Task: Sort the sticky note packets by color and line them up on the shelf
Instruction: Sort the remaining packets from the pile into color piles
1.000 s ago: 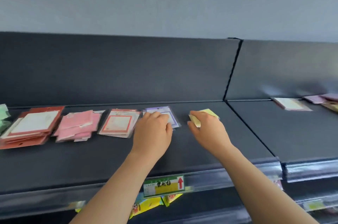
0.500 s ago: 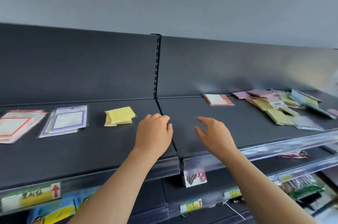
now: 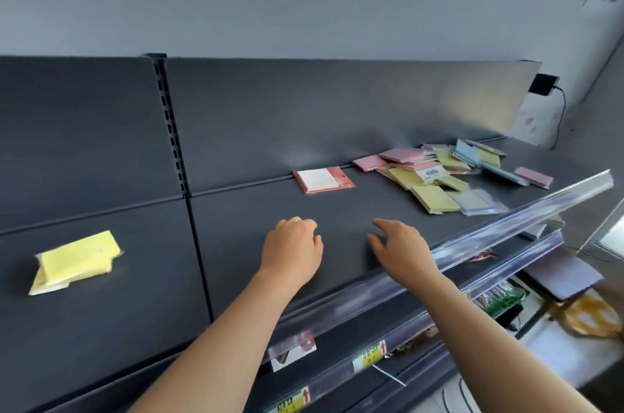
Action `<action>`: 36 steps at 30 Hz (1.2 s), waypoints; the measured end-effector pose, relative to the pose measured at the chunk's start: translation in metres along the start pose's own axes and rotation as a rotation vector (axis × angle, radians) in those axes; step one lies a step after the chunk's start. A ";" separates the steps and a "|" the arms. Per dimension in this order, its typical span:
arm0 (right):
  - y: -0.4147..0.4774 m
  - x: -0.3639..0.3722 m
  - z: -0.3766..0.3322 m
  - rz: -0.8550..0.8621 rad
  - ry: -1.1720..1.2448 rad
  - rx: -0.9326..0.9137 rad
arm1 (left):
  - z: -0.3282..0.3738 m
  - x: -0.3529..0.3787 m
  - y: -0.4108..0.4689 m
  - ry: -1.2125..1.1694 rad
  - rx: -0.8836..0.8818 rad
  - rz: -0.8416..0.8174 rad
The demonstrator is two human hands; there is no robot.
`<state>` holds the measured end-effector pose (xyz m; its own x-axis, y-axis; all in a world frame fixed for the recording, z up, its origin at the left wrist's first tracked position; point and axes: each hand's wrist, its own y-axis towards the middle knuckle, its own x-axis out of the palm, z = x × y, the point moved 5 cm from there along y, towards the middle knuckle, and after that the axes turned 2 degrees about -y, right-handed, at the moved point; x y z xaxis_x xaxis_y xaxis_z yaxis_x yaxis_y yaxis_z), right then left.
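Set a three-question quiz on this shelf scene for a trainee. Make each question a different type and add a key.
1. True or false: the right hand holds a sticky note packet.
2. Relative to the loose pile of pink, yellow and blue packets, the red-edged packet with a white pad lies: A on top of it; B beside it, to its left; C to its right.
3. Fill in: the small stack of packets on the left section of the dark shelf is ____ in colour.
Key: 1 false; 2 B; 3 yellow.
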<state>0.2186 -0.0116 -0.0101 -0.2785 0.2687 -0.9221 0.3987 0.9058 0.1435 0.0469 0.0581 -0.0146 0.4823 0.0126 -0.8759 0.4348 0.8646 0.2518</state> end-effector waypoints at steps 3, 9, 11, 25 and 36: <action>0.014 -0.007 0.027 0.043 -0.001 0.041 | 0.012 0.020 0.023 -0.024 0.024 -0.037; 0.049 -0.025 0.088 0.071 -0.073 0.151 | 0.041 0.053 0.059 -0.097 0.054 -0.081; 0.063 -0.033 0.106 0.069 -0.099 0.178 | 0.049 0.062 0.068 -0.132 0.058 -0.074; 0.109 -0.008 0.110 -0.182 0.098 -0.298 | 0.069 0.085 0.109 -0.170 -0.134 0.086; 0.160 0.004 0.123 -0.069 -0.128 -0.255 | 0.056 0.084 0.109 0.104 -0.238 0.044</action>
<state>0.3886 0.0944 -0.0348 -0.1781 0.1745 -0.9684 0.1457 0.9780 0.1495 0.1772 0.1252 -0.0380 0.4105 0.0938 -0.9070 0.2182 0.9557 0.1976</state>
